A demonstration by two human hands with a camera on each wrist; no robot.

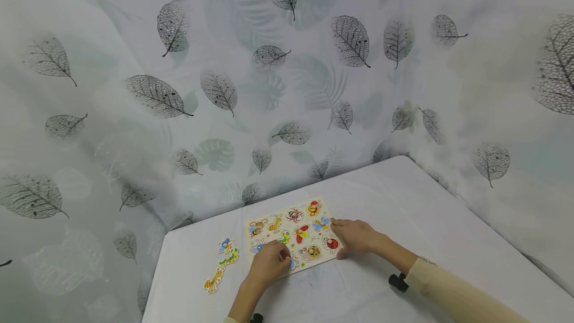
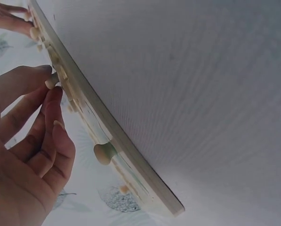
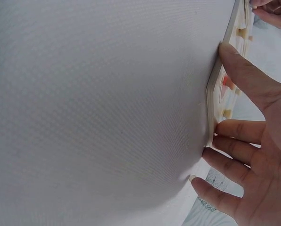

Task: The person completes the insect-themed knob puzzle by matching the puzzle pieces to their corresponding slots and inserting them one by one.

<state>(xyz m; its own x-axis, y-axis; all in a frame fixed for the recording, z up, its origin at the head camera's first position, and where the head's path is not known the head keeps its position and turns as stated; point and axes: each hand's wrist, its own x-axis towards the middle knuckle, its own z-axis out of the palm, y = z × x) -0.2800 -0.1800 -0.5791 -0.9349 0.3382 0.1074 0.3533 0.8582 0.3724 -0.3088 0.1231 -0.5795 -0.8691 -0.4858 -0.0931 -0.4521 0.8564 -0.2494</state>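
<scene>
A wooden peg puzzle board (image 1: 265, 208) with colourful insect pieces lies on the white table. My left hand (image 1: 267, 264) is over its near left part, thumb and fingertips pinching the small wooden knob (image 2: 52, 81) of a puzzle piece with blue wings (image 1: 293, 261). Part of that piece is hidden by the fingers. My right hand (image 1: 357, 236) rests against the board's right end. In the right wrist view its thumb (image 3: 244, 70) touches the near edge, while its extended fingers (image 3: 236, 146) lie along the side past the corner.
Left of the board, three loose puzzle pieces lie in a row: a blue-winged insect (image 1: 225, 245), a green caterpillar (image 1: 228, 257) and a yellow-orange insect (image 1: 214, 281). A leaf-patterned curtain (image 1: 278, 113) hangs behind the white table (image 1: 381, 188).
</scene>
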